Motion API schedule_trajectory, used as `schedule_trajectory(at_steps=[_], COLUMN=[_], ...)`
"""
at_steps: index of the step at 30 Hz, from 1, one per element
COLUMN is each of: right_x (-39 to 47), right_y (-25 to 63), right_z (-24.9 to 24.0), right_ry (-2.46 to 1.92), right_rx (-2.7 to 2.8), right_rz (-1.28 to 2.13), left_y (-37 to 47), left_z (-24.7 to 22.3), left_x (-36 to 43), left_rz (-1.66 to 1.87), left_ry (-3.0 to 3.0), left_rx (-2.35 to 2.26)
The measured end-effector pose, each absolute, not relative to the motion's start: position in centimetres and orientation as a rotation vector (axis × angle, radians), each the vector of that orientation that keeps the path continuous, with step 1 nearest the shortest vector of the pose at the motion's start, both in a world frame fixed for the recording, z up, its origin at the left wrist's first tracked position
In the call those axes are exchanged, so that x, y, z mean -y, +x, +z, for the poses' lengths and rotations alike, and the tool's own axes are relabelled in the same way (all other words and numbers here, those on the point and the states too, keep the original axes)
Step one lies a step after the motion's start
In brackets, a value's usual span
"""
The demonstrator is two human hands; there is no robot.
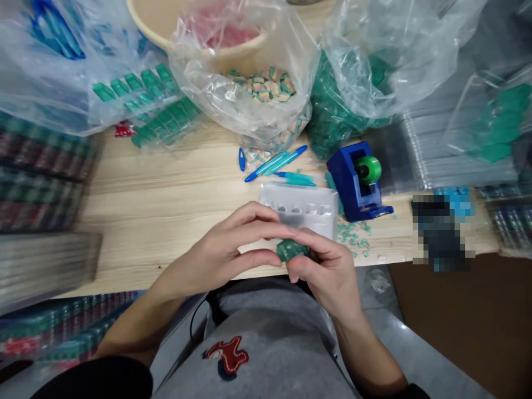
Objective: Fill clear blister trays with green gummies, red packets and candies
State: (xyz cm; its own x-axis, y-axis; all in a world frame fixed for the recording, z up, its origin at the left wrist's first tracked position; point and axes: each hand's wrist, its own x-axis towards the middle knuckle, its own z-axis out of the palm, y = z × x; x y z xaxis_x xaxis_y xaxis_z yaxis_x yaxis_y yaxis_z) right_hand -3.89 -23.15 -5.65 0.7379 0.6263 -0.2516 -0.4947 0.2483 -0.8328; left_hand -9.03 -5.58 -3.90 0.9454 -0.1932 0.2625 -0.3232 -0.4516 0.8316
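Both hands meet in front of my body at the table's near edge. Between their fingertips is a small translucent green plastic piece (292, 250), whose exact kind I cannot make out. My left hand (233, 244) touches it from the left with thumb and fingers. From the other side, my right hand (328, 266) pinches it between thumb and curled fingers. Just beyond the hands lies a clear plastic tray (301, 202) with a row of small hollows. Behind that tray are several blue-and-turquoise pen-shaped pieces (276, 163).
A blue tape dispenser (353, 188) with green tape stands right of the tray, small green bits (353, 237) beside it. Bags of striped pieces (270, 86) and green parts (336, 116) sit behind. Stacked packs (41, 172) line the left; a blurred dark object (443, 233) lies right.
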Motion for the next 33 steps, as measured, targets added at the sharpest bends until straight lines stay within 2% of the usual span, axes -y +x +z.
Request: schedule_trajectory(at_steps=[8, 14, 20, 25, 27, 31, 33], right_x=[23.5, 24.2, 24.6, 25.4, 25.8, 26.0, 25.7], right_y=[-3.9, -4.3, -4.3, -4.1, -4.1, -4.1, -4.2], right_z=[-5.5, -5.2, -5.7, -6.9, -6.9, -5.9, -5.6], right_ry=[-0.989, -1.338, -1.575, -1.801, -1.778, -1.614, -1.595], right_rx=[0.192, 0.393, 0.61, 0.435, 0.343, 0.479, 0.583], right_rz=[0.83, 0.45, 0.276, -0.105, -0.009, 0.409, 0.456], left_y=[-8.7, -9.0, -9.4, -10.1, -10.1, -9.9, -9.8], left_z=[-5.5, -5.9, -5.9, -6.6, -6.9, -7.1, -7.0], left_x=[6.7, 8.1, 8.7, 9.1, 9.1, 8.9, 8.9], left_rz=[0.317, 0.242, 0.148, 0.064, 0.083, 0.122, 0.16], left_ry=[1.834, 1.519, 1.458, 1.265, 1.202, 1.258, 1.338], left_rx=[0.204, 0.008, -0.059, -0.082, -0.074, -0.103, -0.118])
